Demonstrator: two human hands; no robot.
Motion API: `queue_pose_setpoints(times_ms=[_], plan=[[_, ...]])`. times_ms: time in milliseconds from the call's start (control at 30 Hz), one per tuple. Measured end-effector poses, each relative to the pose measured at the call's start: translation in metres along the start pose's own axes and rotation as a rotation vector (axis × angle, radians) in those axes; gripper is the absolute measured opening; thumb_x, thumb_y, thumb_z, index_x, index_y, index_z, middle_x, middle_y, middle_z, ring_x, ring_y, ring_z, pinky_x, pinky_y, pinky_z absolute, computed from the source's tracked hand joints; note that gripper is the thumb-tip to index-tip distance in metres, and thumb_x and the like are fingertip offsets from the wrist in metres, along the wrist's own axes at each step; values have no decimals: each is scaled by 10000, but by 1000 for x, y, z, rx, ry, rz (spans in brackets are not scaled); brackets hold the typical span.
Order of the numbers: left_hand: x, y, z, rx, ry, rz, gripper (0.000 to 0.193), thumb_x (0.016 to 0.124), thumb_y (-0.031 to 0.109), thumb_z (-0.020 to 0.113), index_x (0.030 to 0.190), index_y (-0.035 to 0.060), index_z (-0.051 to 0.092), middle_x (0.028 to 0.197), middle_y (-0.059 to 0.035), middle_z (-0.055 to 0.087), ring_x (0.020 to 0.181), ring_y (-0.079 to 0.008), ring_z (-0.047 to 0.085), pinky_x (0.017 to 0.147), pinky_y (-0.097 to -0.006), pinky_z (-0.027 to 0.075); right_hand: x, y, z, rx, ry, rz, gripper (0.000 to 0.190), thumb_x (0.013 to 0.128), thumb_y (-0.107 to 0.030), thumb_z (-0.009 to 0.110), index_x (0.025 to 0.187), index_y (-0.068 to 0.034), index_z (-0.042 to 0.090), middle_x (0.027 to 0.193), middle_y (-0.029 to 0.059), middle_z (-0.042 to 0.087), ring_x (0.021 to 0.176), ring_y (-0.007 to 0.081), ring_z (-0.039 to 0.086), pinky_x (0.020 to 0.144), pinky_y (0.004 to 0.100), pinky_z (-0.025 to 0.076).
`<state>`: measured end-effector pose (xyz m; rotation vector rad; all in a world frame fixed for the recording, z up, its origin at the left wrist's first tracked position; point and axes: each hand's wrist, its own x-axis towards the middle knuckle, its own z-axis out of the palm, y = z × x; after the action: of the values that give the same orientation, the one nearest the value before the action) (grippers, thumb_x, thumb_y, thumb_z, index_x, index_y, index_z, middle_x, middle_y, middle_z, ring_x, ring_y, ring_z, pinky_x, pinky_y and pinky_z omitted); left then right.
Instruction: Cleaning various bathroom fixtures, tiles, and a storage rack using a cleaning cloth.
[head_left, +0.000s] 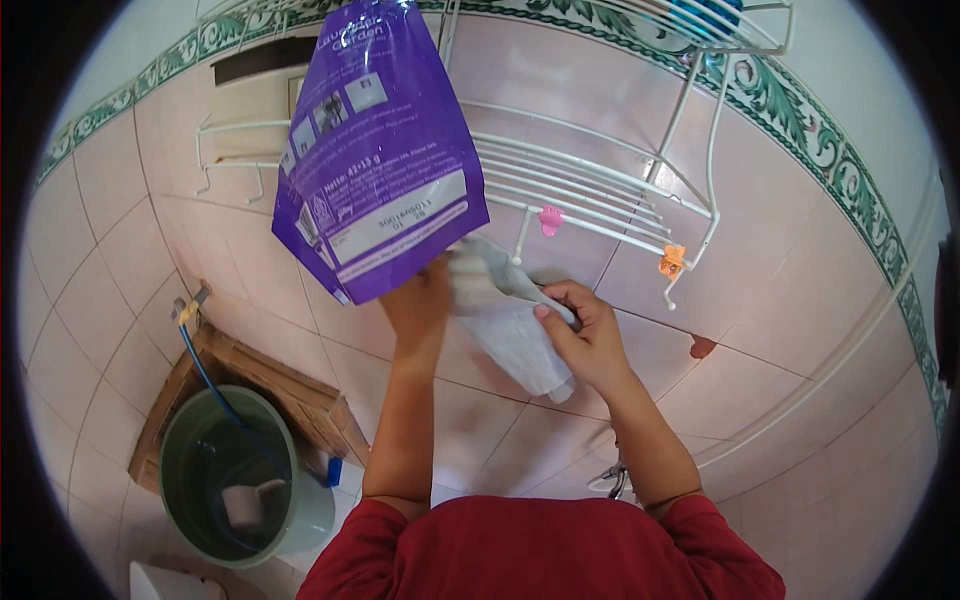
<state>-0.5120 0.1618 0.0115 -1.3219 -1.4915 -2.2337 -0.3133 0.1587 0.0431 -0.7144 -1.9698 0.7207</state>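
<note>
In the head view, a light grey cloth (517, 337) hangs in front of the pink tiled wall, below a white wire rack (570, 165). My right hand (589, 330) pinches its right edge between thumb and fingers. My left hand (420, 300) is at the cloth's upper left; its fingers are largely hidden behind a purple plastic pouch (382, 150). Whether the left fingers grip the cloth cannot be told. The pouch, close to the camera, bears printed writing and covers part of the rack.
Pink (551, 220) and orange clips (672, 261) sit on the rack's lower front rail. At lower left stands a large water bucket (315, 517) with a pale dipper (246, 506) and a blue hose (204, 367) running in from a wall tap (187, 306).
</note>
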Motion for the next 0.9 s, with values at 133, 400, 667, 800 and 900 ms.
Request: queue_pose_setpoints(times_ms=[133, 400, 667, 800, 900], plan=[[-28, 10, 20, 249, -18, 250, 884, 667, 380, 721, 1342, 39, 264, 1332, -302, 238, 1252, -471, 163, 1035, -512, 135, -10, 10, -10, -85, 82, -217, 145, 786, -72, 602, 903, 12, 585, 776, 112, 609, 650, 182, 581, 553, 263, 440], [3, -22, 28, 296, 41, 362, 583, 778, 268, 604, 1266, 38, 381, 1214, -241, 416, 1141, -406, 371, 930, -489, 297, -71, 49, -130, -873, 465, -523, 219, 705, -106, 631, 907, -46, 570, 968, 134, 539, 886, 302, 508, 748, 407, 407], [-30, 16, 71, 169, 214, 450, 441, 803, 200, 561, 1184, 26, 422, 1205, -232, 446, 1145, -404, 401, 930, -505, 322, -64, 70, -168, -1193, 769, -497, 465, 810, -226, 536, 1208, -35, 393, 1333, 172, 240, 1225, 327, 249, 995, 447, 245], [-9, 41, 122, 117, 290, 475, 372, 816, 166, 540, 1143, 19, 443, 1201, -228, 461, 1147, -403, 416, 930, -514, 334, -61, 72, -167, -1208, 767, -482, 446, 816, -245, 523, 1199, -57, 392, 1331, 164, 231, 1182, 351, 251, 966, 470, 269], [-53, 68, 131, 74, 349, 483, 320, 826, 141, 524, 1113, 15, 458, 1198, -224, 472, 1148, -402, 427, 930, -520, 343, -61, 72, -166, -1195, 778, -483, 444, 818, -239, 520, 1200, -57, 387, 1328, 168, 233, 1182, 350, 252, 965, 468, 270]])
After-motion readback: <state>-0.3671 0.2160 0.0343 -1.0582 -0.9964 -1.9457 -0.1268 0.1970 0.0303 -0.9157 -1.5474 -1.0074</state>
